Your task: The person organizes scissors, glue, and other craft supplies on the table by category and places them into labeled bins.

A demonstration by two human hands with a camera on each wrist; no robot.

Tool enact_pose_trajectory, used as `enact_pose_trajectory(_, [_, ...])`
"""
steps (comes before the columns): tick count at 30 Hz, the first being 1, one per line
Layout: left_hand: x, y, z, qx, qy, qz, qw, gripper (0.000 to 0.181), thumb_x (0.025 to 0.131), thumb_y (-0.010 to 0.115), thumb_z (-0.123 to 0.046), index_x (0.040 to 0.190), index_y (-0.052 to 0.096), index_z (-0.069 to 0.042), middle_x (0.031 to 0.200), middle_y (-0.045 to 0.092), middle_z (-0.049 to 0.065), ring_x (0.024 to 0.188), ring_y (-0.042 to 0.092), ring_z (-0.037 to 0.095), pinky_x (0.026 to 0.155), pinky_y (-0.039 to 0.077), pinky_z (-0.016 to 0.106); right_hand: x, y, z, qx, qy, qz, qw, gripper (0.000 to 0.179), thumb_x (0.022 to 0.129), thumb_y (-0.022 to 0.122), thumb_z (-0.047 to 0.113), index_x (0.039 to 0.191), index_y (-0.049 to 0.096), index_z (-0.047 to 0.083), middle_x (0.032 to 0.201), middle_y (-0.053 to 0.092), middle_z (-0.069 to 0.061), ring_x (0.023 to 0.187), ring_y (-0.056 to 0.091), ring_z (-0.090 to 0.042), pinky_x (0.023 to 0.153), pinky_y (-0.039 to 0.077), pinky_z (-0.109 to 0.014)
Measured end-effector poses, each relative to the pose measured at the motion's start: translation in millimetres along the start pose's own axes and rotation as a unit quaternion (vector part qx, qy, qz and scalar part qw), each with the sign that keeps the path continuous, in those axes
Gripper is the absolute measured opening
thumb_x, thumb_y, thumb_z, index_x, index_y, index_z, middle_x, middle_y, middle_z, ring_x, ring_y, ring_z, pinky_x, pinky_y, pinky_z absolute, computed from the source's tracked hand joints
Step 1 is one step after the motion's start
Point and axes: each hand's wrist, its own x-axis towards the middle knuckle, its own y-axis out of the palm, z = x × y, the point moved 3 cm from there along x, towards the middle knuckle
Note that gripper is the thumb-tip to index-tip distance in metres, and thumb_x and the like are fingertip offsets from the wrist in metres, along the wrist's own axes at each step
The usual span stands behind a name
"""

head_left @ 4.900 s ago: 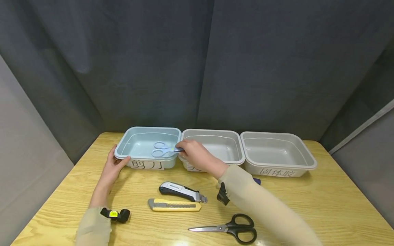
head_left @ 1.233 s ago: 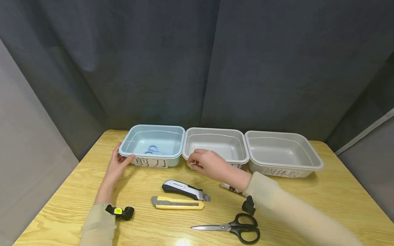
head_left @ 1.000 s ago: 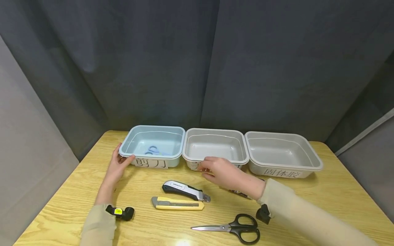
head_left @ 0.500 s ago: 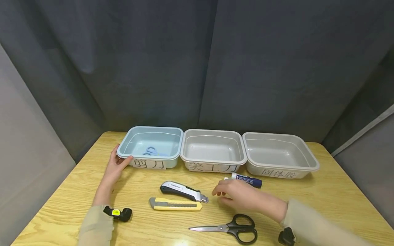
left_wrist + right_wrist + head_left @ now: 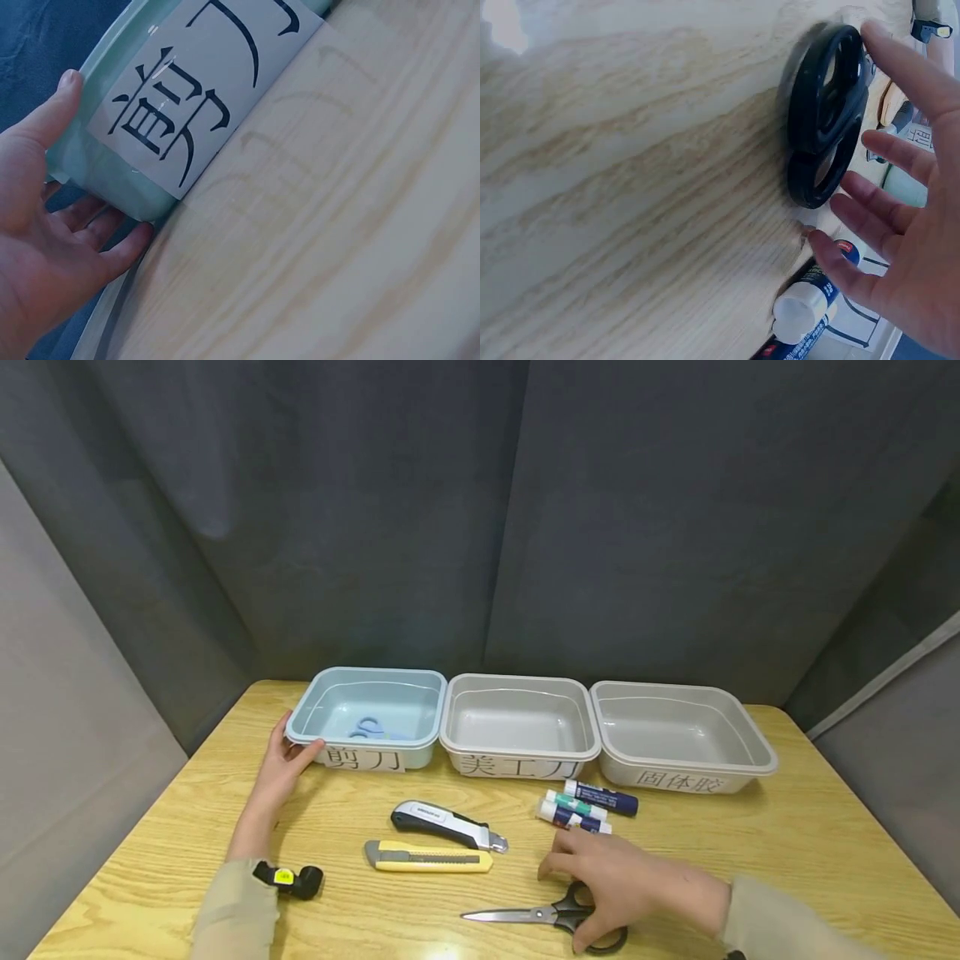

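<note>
My left hand point(image 5: 279, 770) holds the front left corner of the light blue bin point(image 5: 365, 673), thumb on the rim and fingers around the side, as the left wrist view shows. Light blue scissors point(image 5: 369, 727) lie inside that bin. Over the handles of the black-handled scissors point(image 5: 517, 916) is my right hand point(image 5: 622, 878), fingers spread. In the right wrist view, the thumb and fingers are beside the black handle loops point(image 5: 801, 124) without gripping them. The scissors lie flat on the table, blades pointing left.
A grey bin point(image 5: 517, 753) and another grey bin point(image 5: 686, 767) stand right of the blue one, all with paper labels. In front lie a silver-black utility knife point(image 5: 442, 823), a yellow box cutter point(image 5: 429, 858) and several glue sticks point(image 5: 607, 799).
The light blue scissors, earlier pinched by my right hand above the blue bin, now lie inside it. My right hand has moved right and nearer, to the black scissors. The left hand stays put.
</note>
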Motion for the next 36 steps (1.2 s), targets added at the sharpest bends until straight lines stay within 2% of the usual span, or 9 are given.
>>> enact_pose_trajectory(5, [0.0,-0.2,0.4,0.004,-0.003,0.002,1.0000,0.088,0.088,0.059,-0.032,0.147,-0.005,-0.022,0.152,0.006,0.016,0.137,0.017,0.032,0.111,0.019,0.043,-3.8,1.0,-1.4,0.019,0.008,0.032,0.9993,0.076,0.059,0.065,0.071,0.120,0.048,0.029,0.103,0.036,0.012,0.086,0.034,-0.003,0.064,0.034,-0.018])
enact_pose_trajectory(10, [-0.2,-0.7,1.0,0.005,0.000,0.001,1.0000,0.088,0.087,0.060,-0.033,0.147,-0.005,-0.023,0.152,0.005,0.016,0.137,0.016,0.033,0.111,0.018,0.044,-4.0,1.1,0.1,0.030,0.011,0.051,0.9982,0.077,0.058,0.076,0.058,0.121,0.045,0.029,0.104,0.034,0.011,0.090,0.035,-0.005,0.068,0.040,-0.019])
enact_pose_trajectory(17, [-0.9,-0.2,0.4,0.003,0.003,0.002,1.0000,0.088,0.087,0.059,-0.033,0.147,-0.004,-0.021,0.151,0.007,0.017,0.136,0.018,0.034,0.110,0.020,0.045,-1.7,-0.6,2.7,0.069,0.024,0.076,0.9945,0.059,0.061,0.081,0.037,0.111,0.050,0.029,0.097,0.037,0.012,0.085,0.035,-0.003,0.066,0.039,-0.016])
enact_pose_trajectory(24, [-0.4,0.6,-0.2,-0.003,0.003,0.002,1.0000,0.087,0.088,0.059,-0.032,0.147,-0.004,-0.021,0.152,0.007,0.016,0.136,0.019,0.032,0.110,0.020,0.044,3.4,-6.6,9.0,0.037,0.017,0.059,0.9974,0.051,0.056,0.079,0.034,0.101,0.057,0.027,0.093,0.039,0.011,0.083,0.037,-0.002,0.066,0.039,-0.015])
enact_pose_trajectory(29, [0.0,0.2,1.6,-0.005,0.004,0.004,1.0000,0.088,0.087,0.060,-0.033,0.147,-0.003,-0.022,0.151,0.008,0.016,0.136,0.019,0.033,0.110,0.021,0.044,8.7,-12.3,9.4,0.032,0.030,0.055,0.9975,0.050,0.056,0.079,0.032,0.100,0.057,0.028,0.094,0.040,0.010,0.082,0.039,-0.003,0.065,0.040,-0.016])
enact_pose_trajectory(36, [-0.3,0.7,2.6,-0.007,0.009,0.006,0.9999,0.088,0.088,0.059,-0.032,0.147,-0.004,-0.020,0.151,0.008,0.016,0.136,0.019,0.032,0.110,0.021,0.045,16.1,-34.2,10.8,-0.012,0.019,0.023,0.9995,0.051,0.058,0.078,0.032,0.103,0.057,0.026,0.099,0.043,0.009,0.083,0.040,-0.005,0.069,0.042,-0.018])
